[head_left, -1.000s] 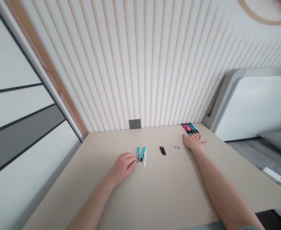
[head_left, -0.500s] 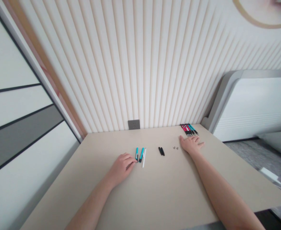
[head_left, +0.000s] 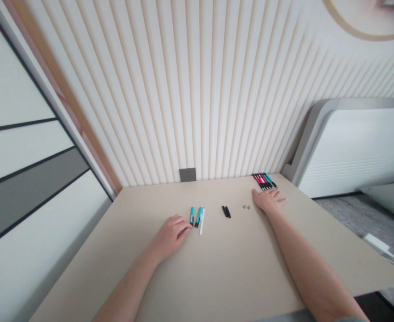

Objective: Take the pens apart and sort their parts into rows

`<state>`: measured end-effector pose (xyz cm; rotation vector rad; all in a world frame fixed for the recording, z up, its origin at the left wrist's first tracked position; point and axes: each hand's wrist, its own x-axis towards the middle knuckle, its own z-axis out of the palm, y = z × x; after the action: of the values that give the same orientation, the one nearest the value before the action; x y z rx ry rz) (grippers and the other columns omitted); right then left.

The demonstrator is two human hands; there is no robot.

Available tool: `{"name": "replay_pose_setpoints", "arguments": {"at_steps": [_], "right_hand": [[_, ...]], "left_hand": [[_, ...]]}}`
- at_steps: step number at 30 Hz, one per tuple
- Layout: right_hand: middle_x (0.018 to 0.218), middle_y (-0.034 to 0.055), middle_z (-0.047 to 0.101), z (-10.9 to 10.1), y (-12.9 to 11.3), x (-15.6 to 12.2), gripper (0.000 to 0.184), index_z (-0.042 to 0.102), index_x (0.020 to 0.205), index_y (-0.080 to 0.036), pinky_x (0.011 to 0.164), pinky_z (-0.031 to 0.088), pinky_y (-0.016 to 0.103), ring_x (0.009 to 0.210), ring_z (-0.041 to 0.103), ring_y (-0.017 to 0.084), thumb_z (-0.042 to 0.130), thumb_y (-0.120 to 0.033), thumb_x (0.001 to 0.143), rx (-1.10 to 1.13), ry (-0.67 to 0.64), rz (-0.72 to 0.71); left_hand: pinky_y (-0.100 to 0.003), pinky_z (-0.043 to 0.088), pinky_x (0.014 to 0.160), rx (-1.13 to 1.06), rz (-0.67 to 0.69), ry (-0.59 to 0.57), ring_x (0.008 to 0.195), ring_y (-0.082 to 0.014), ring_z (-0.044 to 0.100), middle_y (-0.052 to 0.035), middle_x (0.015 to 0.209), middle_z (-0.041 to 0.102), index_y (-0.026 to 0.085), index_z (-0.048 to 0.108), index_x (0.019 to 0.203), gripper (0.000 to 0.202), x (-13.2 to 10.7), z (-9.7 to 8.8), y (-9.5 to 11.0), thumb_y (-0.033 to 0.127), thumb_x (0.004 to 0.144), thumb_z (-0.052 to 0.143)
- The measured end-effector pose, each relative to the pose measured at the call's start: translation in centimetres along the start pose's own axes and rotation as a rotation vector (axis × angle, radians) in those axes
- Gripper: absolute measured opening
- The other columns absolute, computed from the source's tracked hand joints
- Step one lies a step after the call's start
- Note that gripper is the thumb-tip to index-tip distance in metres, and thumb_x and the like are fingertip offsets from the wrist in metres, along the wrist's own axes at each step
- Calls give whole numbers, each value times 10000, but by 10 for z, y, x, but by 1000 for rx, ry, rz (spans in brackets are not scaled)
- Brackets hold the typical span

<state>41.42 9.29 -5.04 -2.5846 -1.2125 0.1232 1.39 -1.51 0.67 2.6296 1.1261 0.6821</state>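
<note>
The pale worktop (head_left: 217,259) fills the lower half of the frame, backed by a slatted wall (head_left: 183,89), with a white unit (head_left: 358,147) at the right edge.

The left hand (head_left: 172,230) lies just left of centre, knuckles up. Its grip is loosely curled and pinches nothing, and the fingertips rest at the near end of the left of two teal pens (head_left: 192,215). I cannot tell whether they touch it or only lie just beside it.

The right hand (head_left: 268,200) lies flat at right of centre, its grip spread and empty, the fingertips just short of a row of red, black and teal pens (head_left: 264,180) by the wall.

Such a slim barrel would likely handle best with a light pinch of thumb and forefinger near its middle, lifted straight up so it does not roll into its neighbour.

The teal pens lie side by side, nearly parallel, each with a dark end. A thin white rod (head_left: 202,221) lies just to their right. Further right are two short black pieces (head_left: 226,211), close together, then two tiny grey bits (head_left: 246,207), too small to identify.
</note>
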Motion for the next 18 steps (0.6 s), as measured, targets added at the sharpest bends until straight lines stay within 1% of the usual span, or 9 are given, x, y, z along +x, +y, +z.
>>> {"name": "replay_pose_setpoints", "arguments": {"at_steps": [4,7,12,18], "right_hand": [[1488,371,188,2,1,2,967,174,1443,132,1092,-4,642,1423,96,403,313,-626,858,30,35,28],[1484,374,195,1,1,4,973,151,1447,132,1090,-9,646,1420,103,406,308,-625,855,48,51,46],[1494,353,200,-1,0,7,918,153,1453,113,1079,-29,663,1423,95,395,274,-585,869,51,40,43],[1485,347,226,-3,1,6,848,195,1446,100,1072,-3,674,1413,129,397,286,-522,877,44,50,15]], "left_hand": [[-340,445,847,-5,-10,4,893,-184,589,-35,907,675,220,674,953,185,0,1,1,203,942,490],[-336,445,845,-9,-12,1,892,-183,588,-33,905,674,222,673,950,182,0,1,1,200,940,493],[-342,445,845,-6,-13,-17,892,-186,578,-40,900,668,215,669,949,197,-1,2,1,204,950,472],[-350,442,846,-11,-3,-18,889,-186,576,-42,905,669,216,668,952,204,-1,3,0,210,955,464]]}}
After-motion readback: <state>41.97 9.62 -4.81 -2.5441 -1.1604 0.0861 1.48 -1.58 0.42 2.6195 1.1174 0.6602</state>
